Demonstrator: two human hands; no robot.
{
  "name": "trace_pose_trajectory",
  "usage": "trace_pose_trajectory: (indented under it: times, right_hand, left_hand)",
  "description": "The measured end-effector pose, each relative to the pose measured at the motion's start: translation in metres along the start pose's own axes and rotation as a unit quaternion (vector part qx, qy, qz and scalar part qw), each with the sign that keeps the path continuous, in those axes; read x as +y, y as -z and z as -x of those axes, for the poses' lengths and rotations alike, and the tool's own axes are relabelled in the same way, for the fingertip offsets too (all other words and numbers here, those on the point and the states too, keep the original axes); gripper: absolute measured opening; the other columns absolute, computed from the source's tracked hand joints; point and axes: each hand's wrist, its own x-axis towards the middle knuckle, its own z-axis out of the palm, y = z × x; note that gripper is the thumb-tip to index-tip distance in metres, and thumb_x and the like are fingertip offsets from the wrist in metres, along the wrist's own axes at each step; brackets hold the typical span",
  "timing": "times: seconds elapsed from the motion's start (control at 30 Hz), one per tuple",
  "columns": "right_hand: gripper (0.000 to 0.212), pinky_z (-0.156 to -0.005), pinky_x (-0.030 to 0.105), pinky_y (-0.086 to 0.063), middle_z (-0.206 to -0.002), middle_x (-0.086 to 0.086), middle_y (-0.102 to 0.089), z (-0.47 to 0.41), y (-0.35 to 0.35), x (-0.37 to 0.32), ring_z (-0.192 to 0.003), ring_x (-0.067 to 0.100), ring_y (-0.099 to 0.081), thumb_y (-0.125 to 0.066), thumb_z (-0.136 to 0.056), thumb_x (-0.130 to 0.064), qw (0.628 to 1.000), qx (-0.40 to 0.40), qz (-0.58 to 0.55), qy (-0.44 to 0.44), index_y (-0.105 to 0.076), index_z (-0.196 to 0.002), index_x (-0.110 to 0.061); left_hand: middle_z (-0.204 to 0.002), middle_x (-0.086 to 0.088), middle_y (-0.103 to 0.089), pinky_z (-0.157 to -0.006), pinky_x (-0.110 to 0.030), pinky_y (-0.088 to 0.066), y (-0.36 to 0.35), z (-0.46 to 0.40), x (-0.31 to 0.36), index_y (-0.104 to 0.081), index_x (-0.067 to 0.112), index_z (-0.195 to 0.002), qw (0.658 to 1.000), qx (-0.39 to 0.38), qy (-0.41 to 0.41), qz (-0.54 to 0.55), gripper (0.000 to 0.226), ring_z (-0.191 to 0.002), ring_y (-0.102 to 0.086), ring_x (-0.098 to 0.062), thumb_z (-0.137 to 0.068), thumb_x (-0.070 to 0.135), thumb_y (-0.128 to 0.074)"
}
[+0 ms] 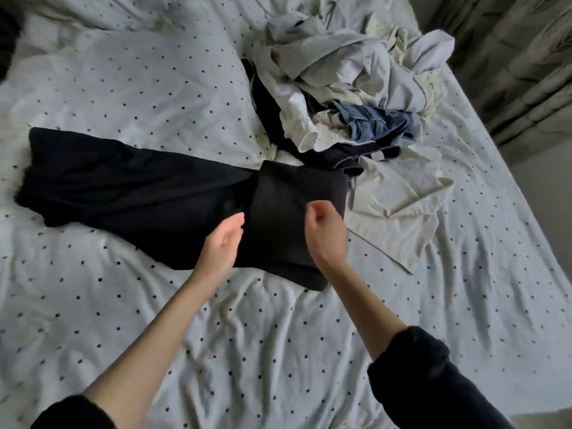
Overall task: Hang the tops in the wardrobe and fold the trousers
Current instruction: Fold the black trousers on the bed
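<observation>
**A:** What lay on the bed?

**B:** A white cover with small dark dots, creased all over. Black trousers stretched across it from the far left toward the middle. Their right end had been folded over into a squarish flap.

**A:** Where were the hands?

**B:** Both reached in from the near edge, forearms bare, dark sleeves pushed up. The left hand was at the left edge of the flap, fingers straight and together, palm facing right, holding nothing. The right hand was over the flap's right side with its fingers curled in. I could not tell whether it pinched the cloth.

**A:** And the other clothes?

**B:** A heap sat to the far right of the trousers: pale grey and white garments, something in blue denim, and dark pieces beneath. A cream top lay spread just right of the flap. Curtains hung at the far right, beyond the bed.
</observation>
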Motion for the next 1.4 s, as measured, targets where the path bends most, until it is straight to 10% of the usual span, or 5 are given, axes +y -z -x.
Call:
trace_pose_trajectory:
  times: [0.17, 0.33, 0.77, 1.1, 1.4]
  right_hand:
    - [0.051, -0.095, 0.032, -0.039, -0.132, 0.013, -0.045, -0.016, 0.02, 0.042, -0.116, 0.027, -0.05, -0.057, -0.091, -0.03, 0.989, 0.025, 0.061, -0.13, -0.043, -0.133, -0.004]
    - [0.028, -0.05, 0.017, -0.044, -0.082, 0.006, -0.06, -0.032, 0.021, 0.028, -0.071, 0.017, -0.057, -0.062, -0.088, -0.018, 0.985, -0.059, -0.007, -0.16, -0.062, -0.107, 0.003]
    - [0.017, -0.066, 0.034, -0.058, -0.08, 0.0, -0.063, 0.004, -0.078, -0.118, -0.069, 0.017, -0.064, -0.06, -0.09, -0.029, 0.973, -0.227, -0.054, -0.005, -0.063, -0.089, -0.012]
    - [0.024, -0.066, 0.029, -0.048, -0.088, 0.005, -0.059, -0.008, -0.106, -0.05, -0.083, 0.019, -0.057, -0.05, -0.095, -0.023, 0.958, -0.176, -0.035, -0.225, -0.06, -0.105, -0.003]
    - [0.009, -0.051, 0.024, -0.043, -0.07, 0.005, -0.06, -0.01, -0.114, -0.047, -0.063, 0.017, -0.058, -0.064, -0.083, -0.009, 0.945, -0.13, -0.12, -0.277, -0.06, -0.075, -0.008]
  left_hand:
    - [-0.158, -0.004, -0.011, -0.115, -0.041, -0.002, -0.032, -0.016, -0.02, -0.024, 0.013, -0.147, 0.919, -0.055, -0.131, -0.368, 0.049, -0.146, 0.0, -0.022, -0.101, 0.023, -0.035]
    - [-0.158, 0.004, 0.011, -0.116, -0.039, 0.006, -0.029, -0.03, -0.036, -0.003, 0.017, -0.15, 0.861, -0.204, -0.099, -0.456, 0.057, -0.144, 0.014, -0.015, -0.101, 0.041, -0.02]
    - [-0.12, 0.004, -0.063, -0.099, -0.029, -0.042, 0.095, -0.02, 0.005, -0.058, 0.023, -0.119, 0.931, 0.1, 0.062, 0.345, 0.038, -0.117, -0.056, -0.011, -0.101, 0.039, -0.028]
    - [-0.156, -0.016, 0.011, -0.115, -0.041, -0.003, 0.091, -0.046, -0.045, -0.01, 0.014, -0.15, 0.879, -0.017, -0.065, -0.472, 0.069, -0.144, 0.006, -0.034, -0.097, 0.047, -0.036]
    - [-0.152, -0.014, 0.027, -0.113, -0.045, 0.01, 0.092, -0.044, -0.067, 0.008, 0.025, -0.149, 0.847, -0.107, -0.109, -0.51, 0.105, -0.14, 0.024, -0.032, -0.072, 0.08, -0.037]
